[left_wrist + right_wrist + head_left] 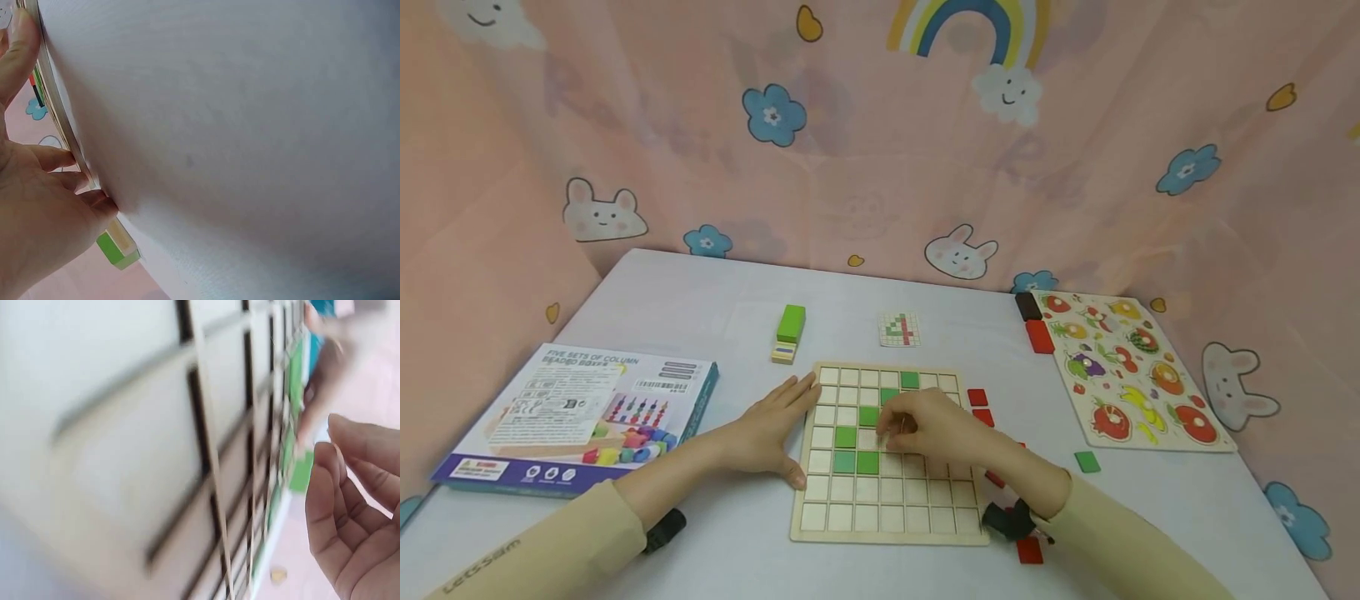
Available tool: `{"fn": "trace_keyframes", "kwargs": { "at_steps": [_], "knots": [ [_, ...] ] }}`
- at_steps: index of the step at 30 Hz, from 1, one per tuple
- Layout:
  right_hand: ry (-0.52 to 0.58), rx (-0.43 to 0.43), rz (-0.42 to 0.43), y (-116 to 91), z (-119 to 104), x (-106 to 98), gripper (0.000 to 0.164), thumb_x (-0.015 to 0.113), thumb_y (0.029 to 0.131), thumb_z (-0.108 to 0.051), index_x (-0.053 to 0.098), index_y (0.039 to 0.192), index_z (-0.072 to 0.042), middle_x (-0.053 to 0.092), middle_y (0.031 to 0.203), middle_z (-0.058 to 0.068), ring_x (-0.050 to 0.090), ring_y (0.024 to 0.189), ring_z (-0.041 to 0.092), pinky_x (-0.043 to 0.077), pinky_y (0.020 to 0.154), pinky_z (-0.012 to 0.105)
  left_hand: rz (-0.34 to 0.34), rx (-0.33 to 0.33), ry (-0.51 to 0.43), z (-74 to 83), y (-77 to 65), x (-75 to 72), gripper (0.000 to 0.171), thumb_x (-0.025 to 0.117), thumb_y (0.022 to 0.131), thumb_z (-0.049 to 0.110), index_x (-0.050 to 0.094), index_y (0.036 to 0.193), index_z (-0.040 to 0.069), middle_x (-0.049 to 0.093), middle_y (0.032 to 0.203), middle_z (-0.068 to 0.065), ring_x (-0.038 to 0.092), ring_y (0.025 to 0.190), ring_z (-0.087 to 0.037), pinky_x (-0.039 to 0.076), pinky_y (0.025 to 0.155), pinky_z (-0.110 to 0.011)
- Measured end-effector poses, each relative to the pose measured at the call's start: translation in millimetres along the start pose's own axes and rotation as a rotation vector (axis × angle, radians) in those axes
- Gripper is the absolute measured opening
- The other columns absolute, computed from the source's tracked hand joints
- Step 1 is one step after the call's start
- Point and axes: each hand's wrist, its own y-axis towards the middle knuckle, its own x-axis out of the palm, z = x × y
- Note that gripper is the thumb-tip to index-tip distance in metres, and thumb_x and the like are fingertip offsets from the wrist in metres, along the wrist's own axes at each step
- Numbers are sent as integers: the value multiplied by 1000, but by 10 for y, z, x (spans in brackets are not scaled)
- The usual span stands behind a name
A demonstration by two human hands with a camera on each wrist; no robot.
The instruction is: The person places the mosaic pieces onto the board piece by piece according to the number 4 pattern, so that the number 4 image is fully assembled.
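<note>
A wooden grid board [891, 537] lies on the table, with several green tiles [845, 437] in its squares. My left hand [767, 429] rests along the board's left edge, fingers spread and thumb near the lower corner. In the left wrist view its fingertips [94, 199] touch the rim. My right hand [921, 425] is over the middle of the board, beside the green tiles. Its fingers are curled, with the thumb and index tips close together in the right wrist view, and no tile shows between them.
Red tiles [982, 417] lie along the board's right side, and a loose green tile [1086, 462] is farther right. A pattern card [899, 330] and a green block [791, 323] sit behind the board. A boxed toy [580, 417] stands left, a fruit puzzle [1075, 417] right.
</note>
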Motion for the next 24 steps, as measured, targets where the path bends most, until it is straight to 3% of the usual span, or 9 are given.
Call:
{"fn": "trace_keyframes", "kwargs": {
  "at_steps": [5, 10, 18, 24],
  "knots": [
    [42, 13, 64, -212, 185, -245, 12, 74, 87, -12, 72, 98, -15, 66, 85, -6, 56, 77, 9, 49, 68, 19, -3, -6, -5, 3, 3, 4, 128, 91, 57, 41, 21, 156, -1, 10, 167, -21, 6, 154, -47, 19, 114, -74],
    [11, 53, 93, -483, 450, -464, 14, 72, 88, -15, 71, 103, -14, 64, 85, -6, 56, 79, 9, 50, 68, 19, -3, -5, -1, 2, 1, 5, 128, 91, 57, 41, 21, 155, -2, 10, 167, -22, 6, 153, -47, 19, 114, -74],
    [-52, 182, 66, -1057, 996, -808, 23, 75, 85, -18, 71, 108, -17, 65, 90, -3, 56, 80, 5, 52, 69, 19, -10, -10, -5, 6, 8, 9, 128, 90, 58, 42, 20, 156, 0, 8, 167, -20, 5, 154, -46, 18, 114, -74],
    [-15, 291, 24, -1469, 1255, -992, 29, 80, 80, -18, 70, 107, -15, 59, 86, 3, 52, 75, 9, 45, 62, 21, -11, -17, -9, -4, 21, 17, 128, 90, 58, 42, 20, 156, 0, 7, 168, -19, 4, 154, -45, 17, 116, -73]
  ]
}}
